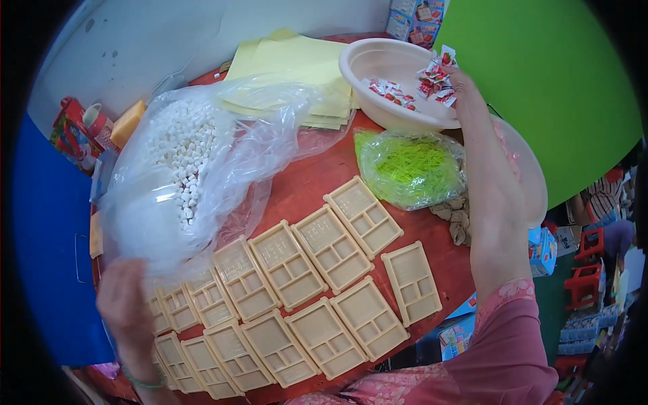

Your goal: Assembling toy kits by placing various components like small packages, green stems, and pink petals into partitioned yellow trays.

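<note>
Over the right rim of a white plastic basin (368, 64), my right hand (464, 91) is closed on a bunch of small white-and-red sachets (435, 81) with strawberry pictures. More such sachets (391, 93) lie at the bottom of the basin. My left hand (125, 304) is at the lower left, smeared by motion, beside the beige compartment trays (280, 263). Its fingers are too blurred to read. Several of these trays stand in two slanting rows on the red table (297, 179), each divided into one large and several small compartments.
At the left, a clear plastic bag (145, 196) holds many small white pieces (185, 152). Pale yellow sheets (287, 61) lie behind it. A bag of bright green strips (412, 165) sits below the basin, near a second pale basin (530, 169). Another person (617, 239) is far right.
</note>
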{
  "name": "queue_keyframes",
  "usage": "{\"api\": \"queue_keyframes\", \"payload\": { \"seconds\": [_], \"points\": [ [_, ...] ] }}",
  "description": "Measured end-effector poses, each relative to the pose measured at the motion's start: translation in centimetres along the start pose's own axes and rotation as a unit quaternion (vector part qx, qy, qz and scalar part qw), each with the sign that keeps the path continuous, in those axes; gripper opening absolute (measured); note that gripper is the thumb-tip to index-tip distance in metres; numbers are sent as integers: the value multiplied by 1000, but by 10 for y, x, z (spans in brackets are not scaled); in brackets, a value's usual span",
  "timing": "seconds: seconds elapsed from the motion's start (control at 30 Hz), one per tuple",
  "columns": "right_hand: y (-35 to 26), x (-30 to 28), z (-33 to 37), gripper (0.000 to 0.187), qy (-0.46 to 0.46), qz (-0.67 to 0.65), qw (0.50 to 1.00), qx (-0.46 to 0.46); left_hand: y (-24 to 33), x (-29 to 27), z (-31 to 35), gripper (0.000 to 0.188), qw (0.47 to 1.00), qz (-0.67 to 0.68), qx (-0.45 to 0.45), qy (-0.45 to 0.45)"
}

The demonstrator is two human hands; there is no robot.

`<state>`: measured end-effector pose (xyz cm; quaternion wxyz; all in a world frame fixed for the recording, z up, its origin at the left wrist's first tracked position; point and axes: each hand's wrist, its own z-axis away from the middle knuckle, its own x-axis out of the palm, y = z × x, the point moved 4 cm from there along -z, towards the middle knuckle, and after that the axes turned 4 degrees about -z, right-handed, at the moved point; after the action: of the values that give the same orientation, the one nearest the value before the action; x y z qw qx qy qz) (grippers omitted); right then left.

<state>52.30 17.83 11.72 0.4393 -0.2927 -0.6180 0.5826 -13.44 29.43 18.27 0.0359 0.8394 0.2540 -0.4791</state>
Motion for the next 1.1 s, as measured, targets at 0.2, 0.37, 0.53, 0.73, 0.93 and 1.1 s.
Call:
{"api": "queue_keyframes", "payload": {
  "seconds": [0.2, 0.37, 0.53, 0.73, 0.93, 1.1],
  "points": [
    [-54, 33, 80, 24, -36, -50, 995, -76, 127, 51, -101, 17, 969, 188, 162, -3],
    [-61, 59, 163, 28, -93, -58, 992, -66, 174, 99, -138, 11, 954, 202, 221, 4],
    [-9, 85, 218, 30, -261, -28, 965, 18, 194, 103, -134, 19, 946, 193, 259, 0],
    [15, 100, 278, 36, -289, 12, 957, -15, 186, 91, -107, 15, 942, 187, 279, 15],
    [31, 121, 301, 25, -305, 266, 907, -116, 170, 78, -74, 6, 945, 162, 280, 49],
    [36, 141, 338, 33, -275, 378, 854, -228, 155, 68, -51, 6, 947, 164, 272, 53]
  ]
}}
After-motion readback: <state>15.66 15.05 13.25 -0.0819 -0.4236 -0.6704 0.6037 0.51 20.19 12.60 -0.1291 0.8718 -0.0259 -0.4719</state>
